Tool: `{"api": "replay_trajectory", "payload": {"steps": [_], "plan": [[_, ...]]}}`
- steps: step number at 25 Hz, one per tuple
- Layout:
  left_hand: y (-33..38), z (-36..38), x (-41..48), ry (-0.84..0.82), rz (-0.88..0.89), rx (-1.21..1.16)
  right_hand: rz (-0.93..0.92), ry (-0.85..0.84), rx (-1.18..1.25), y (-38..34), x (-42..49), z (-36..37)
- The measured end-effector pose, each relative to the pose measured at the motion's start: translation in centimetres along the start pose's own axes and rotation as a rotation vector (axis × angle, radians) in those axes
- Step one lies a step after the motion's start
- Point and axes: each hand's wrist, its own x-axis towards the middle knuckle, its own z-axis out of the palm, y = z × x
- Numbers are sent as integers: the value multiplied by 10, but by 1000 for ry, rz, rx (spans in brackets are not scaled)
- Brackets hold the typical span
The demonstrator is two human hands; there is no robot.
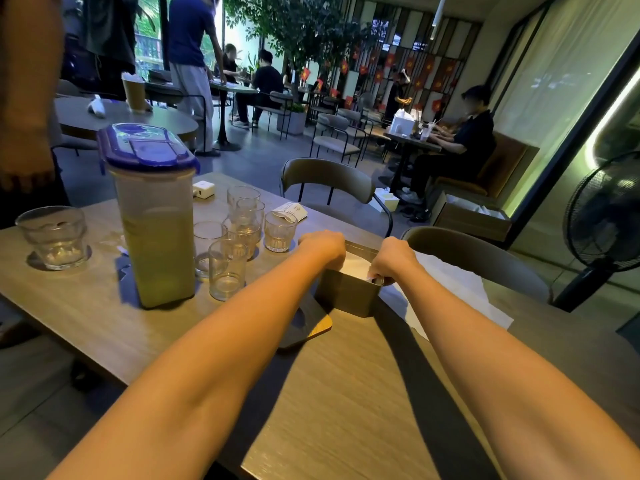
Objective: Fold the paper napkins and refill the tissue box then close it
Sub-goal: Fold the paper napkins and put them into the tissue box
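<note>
The tissue box (349, 292) sits on the wood table (346, 393), near the far edge, w/ its top open. White napkins (356, 266) lie inside it, filling it up near the rim. The left hand (323, 245) is curled over the box's far-left rim, fingers bent down into the box; can't tell if it grips any paper. The right hand (393, 259) is at the near-right corner of the box, fingers pinched tight on the edge of the napkins there. Just right of the box, a big white paper sheet (460, 289) lies flat on the table. A dark flat lid (306, 323) w/ a wood-color edge lies just left of the box, partly under the left arm. Further left stand a bunch of clear glasses (239, 237) and a tall plastic jug (156, 220) w/ a blue lid, filled w/ a yellow-green drink. One more glass (53, 237) stands apart at the far left. Two chairs (329, 181) are behind the table.
</note>
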Motion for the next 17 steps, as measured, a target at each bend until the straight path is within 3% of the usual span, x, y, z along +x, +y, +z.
{"api": "replay_trajectory", "payload": {"steps": [4,7,13,17], "plan": [[4,-4,-1,-32,-4,4,-17,-188,137,-6,-19,-16],[8,-6,-4,-66,-17,31,-15,-259,87,-4,-28,-17],[1,-8,-5,-189,20,17,-35,-275,91,-2,-25,-12],[1,-16,-19,-156,104,-98,-20,-158,65,2,-18,-2]]}}
